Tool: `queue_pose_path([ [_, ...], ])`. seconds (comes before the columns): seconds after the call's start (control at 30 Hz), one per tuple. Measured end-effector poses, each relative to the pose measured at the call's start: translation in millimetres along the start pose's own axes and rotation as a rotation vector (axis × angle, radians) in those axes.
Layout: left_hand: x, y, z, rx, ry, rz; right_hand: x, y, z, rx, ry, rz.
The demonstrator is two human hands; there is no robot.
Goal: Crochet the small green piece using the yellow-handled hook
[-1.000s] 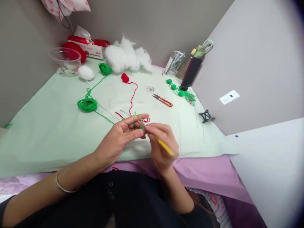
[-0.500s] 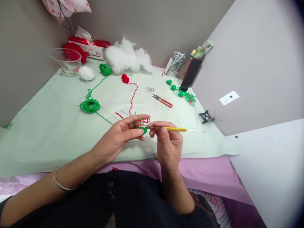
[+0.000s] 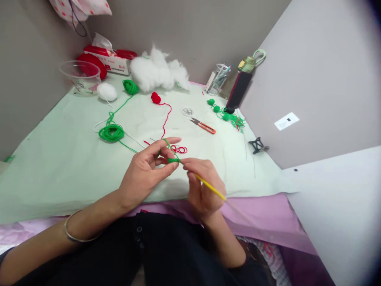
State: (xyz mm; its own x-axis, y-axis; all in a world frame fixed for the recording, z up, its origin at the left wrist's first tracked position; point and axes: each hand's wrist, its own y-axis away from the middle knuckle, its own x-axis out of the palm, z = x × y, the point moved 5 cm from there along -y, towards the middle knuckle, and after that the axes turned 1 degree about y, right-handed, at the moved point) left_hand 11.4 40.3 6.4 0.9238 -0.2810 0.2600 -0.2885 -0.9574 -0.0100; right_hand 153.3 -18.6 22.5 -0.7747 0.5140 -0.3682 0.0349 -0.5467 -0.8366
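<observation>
Between its thumb and fingers my left hand point(image 3: 143, 171) pinches a small green crocheted piece point(image 3: 173, 160), with green yarn running up over the raised index finger. My right hand point(image 3: 206, 184) is closed on a yellow-handled crochet hook point(image 3: 210, 188), whose tip meets the right end of the piece. The hook slants down to the right, its far end blurred. Green yarn leads from my left hand to a loose green coil point(image 3: 111, 133) and a green ball point(image 3: 130, 87). Red yarn loops point(image 3: 179, 149) lie just beyond the fingertips.
Orange-handled snips point(image 3: 203, 125) and a small clear dish point(image 3: 187, 112) lie mid-table. White stuffing point(image 3: 157, 71), a tissue box point(image 3: 116, 64) and a plastic tub point(image 3: 81, 85) stand behind. On the right are green balls point(image 3: 216, 108), a phone point(image 3: 239, 90) and a black stand point(image 3: 258, 145).
The hook has swung from nearly level to slanting down to the right as my right hand turned and lowered. The green piece is tilted differently, and my left index finger shifted slightly left and up.
</observation>
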Motion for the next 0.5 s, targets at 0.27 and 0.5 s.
queue_pose_path([
  [0.27,8.1,-6.4,17.5,-0.398,0.469,0.108,-0.9,2.6,-16.6,0.198,-0.198,-0.134],
  [0.5,10.1,-3.8,11.2,-0.282,0.362,0.136,4.2,-2.4,-28.1,0.457,-0.493,-0.088],
])
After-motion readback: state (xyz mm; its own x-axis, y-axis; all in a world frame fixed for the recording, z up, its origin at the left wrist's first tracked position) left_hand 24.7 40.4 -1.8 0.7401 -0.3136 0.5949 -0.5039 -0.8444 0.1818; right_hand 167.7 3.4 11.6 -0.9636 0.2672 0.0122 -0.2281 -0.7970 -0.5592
